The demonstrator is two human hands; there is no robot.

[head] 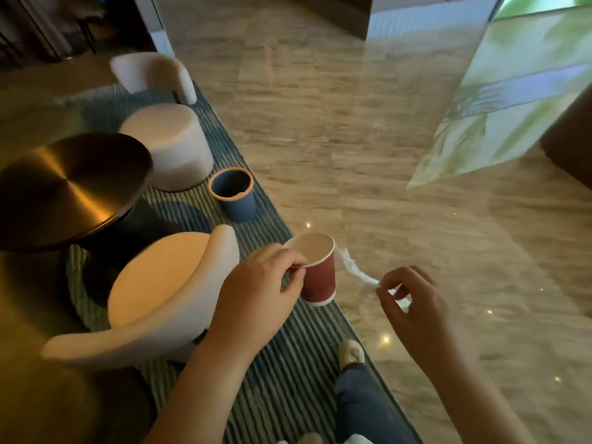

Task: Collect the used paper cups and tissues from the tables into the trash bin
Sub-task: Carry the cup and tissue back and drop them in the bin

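The person's left hand (256, 290) pinches the rim of a red paper cup (318, 280) between thumb and curled fingers (288, 256), holding it upright in the air with its white inside showing; the cup hangs on the camera's side of the blue trash bin (235, 200) and a little to its right, well apart from it. The right hand (413, 302), farther right of the bin again, has its fingers (389, 296) curled and pinching one end of a crumpled white tissue (355, 267), whose free end reaches toward the cup's side; whether it touches the cup cannot be told. The bin, orange-rimmed and open-topped, stands on the edge of a striped rug (288, 379), just beside the glossy stone floor (352, 139). Left of the bin is a round brushed-metal surface (64, 187). A white chair (169, 149) stands just behind the bin, and another white chair (153, 299) stands between the bin and the person, below the left hand. A light shoe (350, 352) is planted on the rug's edge.
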